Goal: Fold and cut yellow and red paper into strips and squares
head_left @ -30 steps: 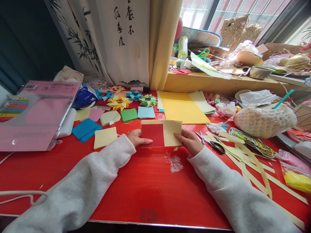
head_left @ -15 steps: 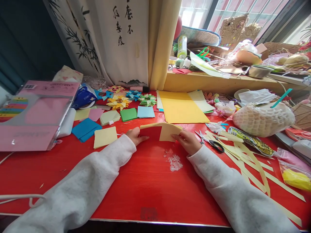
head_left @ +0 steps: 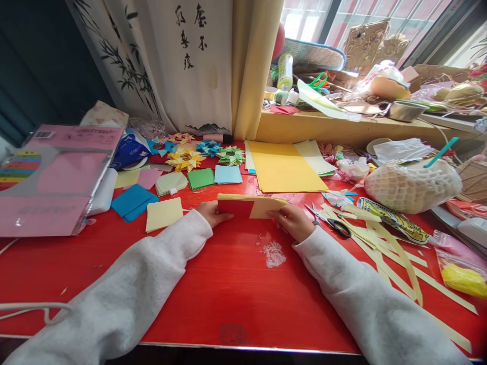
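Observation:
Between my two hands a stack of pale yellow paper (head_left: 262, 208) stands on edge just above the red table (head_left: 213, 289). A red paper piece (head_left: 238, 209) covers the left part of its near face. My left hand (head_left: 212, 213) pinches the left end, thumb in front. At the right end, my right hand (head_left: 292, 219) grips the yellow paper with thumb and fingers. Left of my left hand lies a pale yellow square stack (head_left: 165, 214). Scissors (head_left: 330, 222) with black handles lie slightly open beside my right hand.
Blue squares (head_left: 135, 203), green squares (head_left: 202, 179) and folded paper stars (head_left: 186, 159) lie back left. Yellow sheets (head_left: 291, 167) are behind my hands. Cut paper strips (head_left: 395, 258), a net-wrapped fruit (head_left: 413, 183) with a straw and a pink package (head_left: 57, 208) flank the workspace.
The held paper has gone from a slight bow along its top to a straighter edge, and its near face shows less height. Both hands keep their grip in nearly the same place.

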A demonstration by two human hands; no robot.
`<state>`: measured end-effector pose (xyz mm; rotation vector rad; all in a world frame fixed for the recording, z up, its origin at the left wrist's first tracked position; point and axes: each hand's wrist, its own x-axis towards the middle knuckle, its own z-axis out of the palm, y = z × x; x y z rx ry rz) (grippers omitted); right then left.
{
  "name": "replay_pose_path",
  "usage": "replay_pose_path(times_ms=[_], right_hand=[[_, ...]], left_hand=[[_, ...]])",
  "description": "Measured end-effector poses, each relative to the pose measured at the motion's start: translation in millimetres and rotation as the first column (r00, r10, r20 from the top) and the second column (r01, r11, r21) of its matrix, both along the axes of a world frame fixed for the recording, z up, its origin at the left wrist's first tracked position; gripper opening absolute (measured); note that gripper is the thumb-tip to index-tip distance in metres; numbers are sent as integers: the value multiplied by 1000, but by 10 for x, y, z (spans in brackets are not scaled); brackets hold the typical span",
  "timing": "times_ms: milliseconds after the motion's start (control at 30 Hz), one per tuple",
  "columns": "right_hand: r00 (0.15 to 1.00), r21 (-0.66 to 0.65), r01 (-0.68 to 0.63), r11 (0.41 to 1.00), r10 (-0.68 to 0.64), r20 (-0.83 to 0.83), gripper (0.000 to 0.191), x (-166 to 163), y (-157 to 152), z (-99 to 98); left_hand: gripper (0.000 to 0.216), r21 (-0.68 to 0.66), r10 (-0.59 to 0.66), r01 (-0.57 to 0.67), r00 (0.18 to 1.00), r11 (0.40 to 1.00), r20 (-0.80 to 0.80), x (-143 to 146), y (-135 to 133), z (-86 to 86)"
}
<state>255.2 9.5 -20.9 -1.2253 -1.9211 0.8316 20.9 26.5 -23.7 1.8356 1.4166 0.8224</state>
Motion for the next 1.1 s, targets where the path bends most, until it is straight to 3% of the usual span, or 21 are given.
replay_pose_path(times_ms=[233,400,633,867,1100], right_hand=[[1000,-12,21,1000,-21,10,28,-9,-4,-13],[995,-2,1,1000,-1,-100,17,16,21,-38],[971,-205,-31,978,-18,-237,22,47,10,11],[942,-393,-79,916,-60,-330,27,59,-2,44],[937,-423,-79,903,-77,-340,25,64,-13,66]], left_hand=[[40,-26,-25,25,999,999,-21,-9,17,-16],[43,-164,2,18,993,986,118,-15,28,7],[44,-309,-23,160,914,937,404,4,3,124],[38,-417,68,180,855,891,514,45,-55,153],[27,-520,112,178,871,835,478,53,-81,215]])
